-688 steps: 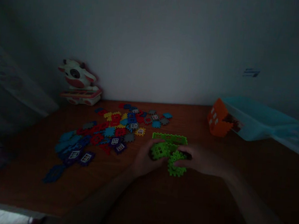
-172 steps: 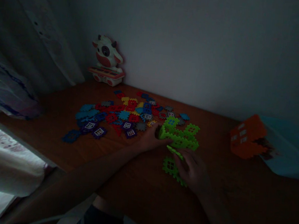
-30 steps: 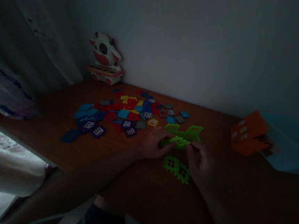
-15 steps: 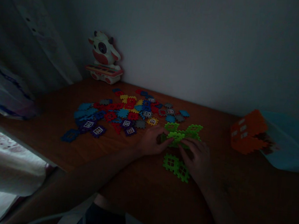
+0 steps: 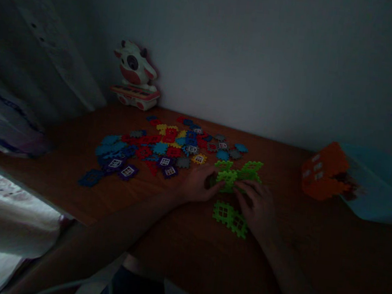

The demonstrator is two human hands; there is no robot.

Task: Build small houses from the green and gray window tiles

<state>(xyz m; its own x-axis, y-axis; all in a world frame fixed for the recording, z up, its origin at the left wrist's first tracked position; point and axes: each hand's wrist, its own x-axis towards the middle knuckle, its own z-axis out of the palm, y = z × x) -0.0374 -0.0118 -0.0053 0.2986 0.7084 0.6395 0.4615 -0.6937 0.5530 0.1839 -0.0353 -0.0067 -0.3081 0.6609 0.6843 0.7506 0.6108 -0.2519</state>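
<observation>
Bright green plastic assembly of toothed panels [image 5: 226, 178] stands on the brown wood-grain table [image 5: 174, 241], right of the picture's middle, between the person's two hands. Two of its panels flare outward at the far side; a lighter panel is at the near side.

Left hand [image 5: 198, 184]: fingers curled around the assembly's left end, thumb against the near panel, grip closed on it. Right hand [image 5: 257, 209]: thumb and forefinger close together at the right part of the near panel, in contact with it; whether they pinch it or only press cannot be determined in the dim light.

Two joined flat green panels with window-shaped openings [image 5: 230, 217] lie on the table on the near side of the assembly, next to the right hand.

Left of the hands, a spread of toothed plastic pieces in red, blue, yellow, grey and purple [image 5: 144, 152] lies loosely overlapped, several fitted with white window frames. One yellow square piece with a white window [image 5: 199, 158] lies near the left hand.

Further off: a white-and-pink cow-shaped toy keyboard [image 5: 135, 77] against the pale plain wall [image 5: 244, 69]; at right, an orange house-shaped plastic construction [image 5: 323, 172] beside a translucent light-blue bin [image 5: 373, 199].
</observation>
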